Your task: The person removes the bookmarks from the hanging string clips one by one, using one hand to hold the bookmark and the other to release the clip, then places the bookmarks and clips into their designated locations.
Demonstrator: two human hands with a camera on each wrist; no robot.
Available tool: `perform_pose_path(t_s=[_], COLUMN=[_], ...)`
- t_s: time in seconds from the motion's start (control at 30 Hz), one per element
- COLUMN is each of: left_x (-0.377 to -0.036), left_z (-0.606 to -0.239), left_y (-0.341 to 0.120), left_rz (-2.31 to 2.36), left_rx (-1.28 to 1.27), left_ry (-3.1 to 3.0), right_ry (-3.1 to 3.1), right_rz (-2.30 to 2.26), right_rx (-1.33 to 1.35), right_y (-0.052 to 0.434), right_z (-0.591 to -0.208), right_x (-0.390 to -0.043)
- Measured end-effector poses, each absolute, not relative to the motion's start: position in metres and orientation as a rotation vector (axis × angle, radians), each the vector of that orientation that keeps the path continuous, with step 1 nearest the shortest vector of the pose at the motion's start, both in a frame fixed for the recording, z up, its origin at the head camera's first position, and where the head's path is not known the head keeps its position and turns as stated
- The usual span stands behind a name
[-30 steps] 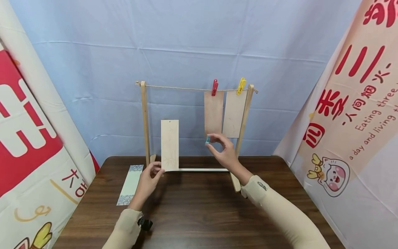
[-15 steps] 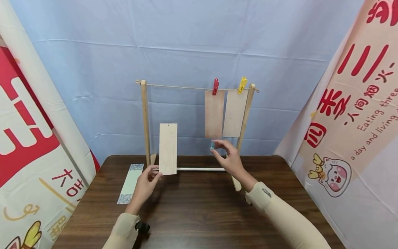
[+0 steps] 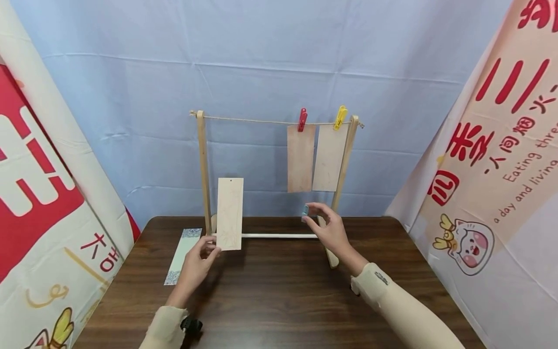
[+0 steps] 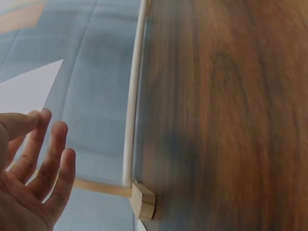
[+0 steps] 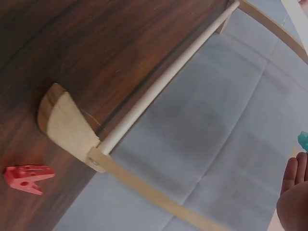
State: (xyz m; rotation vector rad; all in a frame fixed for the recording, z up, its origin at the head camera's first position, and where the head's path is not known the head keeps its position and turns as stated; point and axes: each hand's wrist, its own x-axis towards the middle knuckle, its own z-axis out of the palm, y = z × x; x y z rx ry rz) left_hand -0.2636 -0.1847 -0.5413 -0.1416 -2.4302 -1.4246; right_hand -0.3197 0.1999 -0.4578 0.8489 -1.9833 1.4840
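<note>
My left hand [image 3: 197,261] pinches the lower left corner of a cream bookmark card [image 3: 229,213], held upright in front of the rack's left side. The card has a small hole at the top and a faint line drawing. In the left wrist view, thumb and index meet at the card's [image 4: 26,91] corner while the other fingers spread. My right hand [image 3: 330,230] pinches a small teal clothespin [image 3: 305,210] between thumb and fingertips, below two hanging cards. A red clothespin [image 3: 302,119] grips the pinkish card [image 3: 301,160] on the cord; a yellow clothespin [image 3: 340,118] grips the pale card [image 3: 330,160].
The wooden rack [image 3: 202,169] carries a cord [image 3: 244,119] across its top and a white rod [image 3: 279,236] low down. A blue-patterned bookmark [image 3: 179,257] lies on the dark table [image 3: 279,300] at left. Another red clothespin [image 5: 30,178] lies beside the rack's right foot [image 5: 70,127].
My left hand has lowered the card and brought it leftward. My right hand, with the teal clothespin, has moved down and to the right, away from the hanging cards.
</note>
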Motion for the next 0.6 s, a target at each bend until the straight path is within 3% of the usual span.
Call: perform_pose_path(t_s=[0.6], left_x=[-0.250], left_z=[-0.546], left_y=[-0.202], left_rz=[-1.424], left_rx=[-0.152], left_ry=[-2.450], right_ry=[-2.047], right_rz=[1.488], right_rx=[0.721], right_y=[0.222], right_z=[-0.462], right_x=[-0.296])
